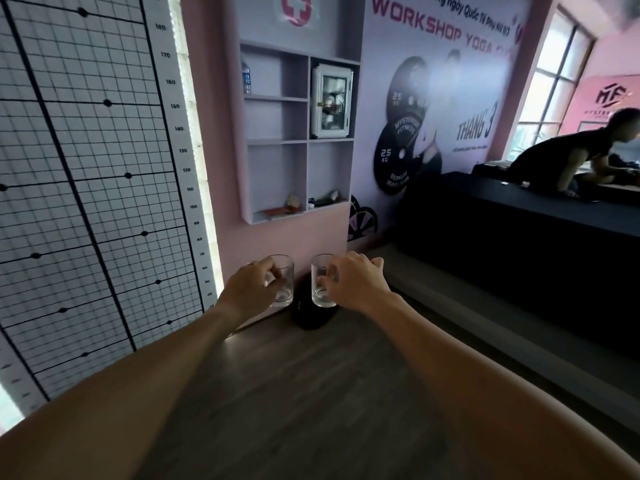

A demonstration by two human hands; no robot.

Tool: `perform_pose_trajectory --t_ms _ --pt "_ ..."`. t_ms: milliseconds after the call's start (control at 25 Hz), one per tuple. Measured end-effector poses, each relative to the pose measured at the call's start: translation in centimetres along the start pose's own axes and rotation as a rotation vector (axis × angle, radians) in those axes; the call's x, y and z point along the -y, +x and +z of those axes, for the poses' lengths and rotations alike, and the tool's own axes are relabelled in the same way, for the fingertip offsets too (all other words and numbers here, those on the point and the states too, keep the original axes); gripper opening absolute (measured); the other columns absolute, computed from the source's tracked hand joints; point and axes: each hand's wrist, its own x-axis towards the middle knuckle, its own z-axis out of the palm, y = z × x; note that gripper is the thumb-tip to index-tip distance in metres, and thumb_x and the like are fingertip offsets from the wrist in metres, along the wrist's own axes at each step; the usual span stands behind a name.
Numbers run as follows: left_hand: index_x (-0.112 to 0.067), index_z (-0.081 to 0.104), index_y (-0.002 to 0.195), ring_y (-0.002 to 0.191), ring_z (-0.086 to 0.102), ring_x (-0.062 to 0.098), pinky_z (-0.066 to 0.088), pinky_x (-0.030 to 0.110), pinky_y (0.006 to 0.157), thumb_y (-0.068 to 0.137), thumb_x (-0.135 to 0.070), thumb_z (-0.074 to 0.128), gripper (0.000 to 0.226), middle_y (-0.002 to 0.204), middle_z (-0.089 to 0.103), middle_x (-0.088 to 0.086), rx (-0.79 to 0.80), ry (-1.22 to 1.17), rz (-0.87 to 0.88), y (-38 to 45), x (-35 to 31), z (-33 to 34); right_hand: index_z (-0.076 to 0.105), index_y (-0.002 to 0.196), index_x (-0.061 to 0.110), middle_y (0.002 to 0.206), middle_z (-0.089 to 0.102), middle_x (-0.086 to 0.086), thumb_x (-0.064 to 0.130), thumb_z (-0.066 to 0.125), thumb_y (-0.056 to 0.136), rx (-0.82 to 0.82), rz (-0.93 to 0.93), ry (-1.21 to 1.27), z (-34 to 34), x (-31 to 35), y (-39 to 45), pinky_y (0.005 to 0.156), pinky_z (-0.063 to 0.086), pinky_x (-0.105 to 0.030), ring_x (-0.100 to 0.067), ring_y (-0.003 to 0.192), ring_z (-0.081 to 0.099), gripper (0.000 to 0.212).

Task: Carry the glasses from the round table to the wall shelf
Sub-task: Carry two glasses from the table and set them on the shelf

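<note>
Both arms extended forward, bare, seen from above. Each hand carries one clear glass, upright, held out over a grey wood-look floor [311, 393].

Left hand [249, 289]: fingers curled around the left glass [284, 282], thumb side toward the camera, grip closed on the glass wall. Ring visible on one finger. Glass empty, thick base showing below the hand.

Right hand [353, 282]: fingers wrapped around the right glass [320, 285] from its right side, index finger lifted a little off to the right. Grip closed on the glass. Glass empty as well.

The two glasses sit side by side, near each other but apart, at about the same height. A dark rounded object [311, 318] lies on the floor below and between them; cannot tell what it is.

Shelf [298, 143] on the pink wall straight ahead, above the glasses and well apart from them. Pale unit with several open compartments. Upper left compartment holds a bottle [246, 77]. Upper right holds a small white cabinet [331, 102] with a glass door. Bottom compartments hold a few small items, too blurred to name.

Left of view: large white grid chart [86, 168] with a numbered height scale along its edge. Right of the shelf: a poster [440, 98] showing weight plates and workshop text. Far right: a dark counter [519, 216], with a person in black [568, 154] leaning over it, windows behind.
</note>
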Motion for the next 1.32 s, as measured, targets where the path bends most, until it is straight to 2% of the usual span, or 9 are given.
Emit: perform_pose_trajectory --t_ms 160,480,680,1040,1320 --pt "-0.021 0.061 0.090 0.099 0.064 0.027 0.048 0.036 0.079 0.089 -0.038 0.065 0.018 0.103 0.070 0.008 -0.030 0.013 -0.002 5.9 0.4 1.8 0.066 0.094 0.023 0.104 0.066 -0.005 0.046 0.057 0.086 0.000 -0.027 0.009 0.6 -2.5 5.6 0.095 0.031 -0.047 -0.028 0.103 0.059 0.025" --pt "-0.020 0.062 0.091 0.098 0.064 0.025 0.051 0.039 0.082 0.089 -0.042 0.065 0.022 0.100 0.071 0.003 -0.095 0.031 -0.018 18.5 -0.3 5.5 0.067 0.101 0.021 0.108 0.064 -0.006 0.043 0.054 0.089 0.019 -0.100 0.009 1.0 -8.7 17.9 0.100 0.032 -0.049 -0.028 0.104 0.058 0.028" --pt "-0.021 0.061 0.091 0.100 0.064 0.025 0.050 0.038 0.081 0.090 -0.042 0.064 0.022 0.101 0.071 0.002 -0.112 0.051 -0.032 24.9 0.3 7.3 0.065 0.098 0.022 0.105 0.063 -0.006 0.043 0.055 0.090 0.014 -0.119 0.046 2.4 -11.9 24.7 0.099 0.031 -0.049 -0.027 0.102 0.058 0.025" --pt "-0.019 0.060 0.091 0.097 0.065 0.028 0.052 0.042 0.083 0.091 -0.041 0.064 0.022 0.100 0.072 0.005 -0.113 0.048 -0.053 36.3 5.2 9.8 0.065 0.099 0.022 0.106 0.062 -0.006 0.043 0.053 0.091 0.011 -0.148 0.083 7.1 -14.0 37.3 0.096 0.030 -0.048 -0.026 0.102 0.058 0.025" --pt "-0.026 0.059 0.089 0.095 0.066 0.027 0.049 0.036 0.077 0.091 -0.036 0.064 0.012 0.093 0.070 -0.006 -0.120 0.030 -0.011 48.0 10.5 10.8 0.065 0.096 0.023 0.103 0.064 -0.005 0.043 0.053 0.090 -0.019 -0.148 0.085 10.6 -14.8 49.3 0.095 0.031 -0.047 -0.025 0.099 0.060 0.024"
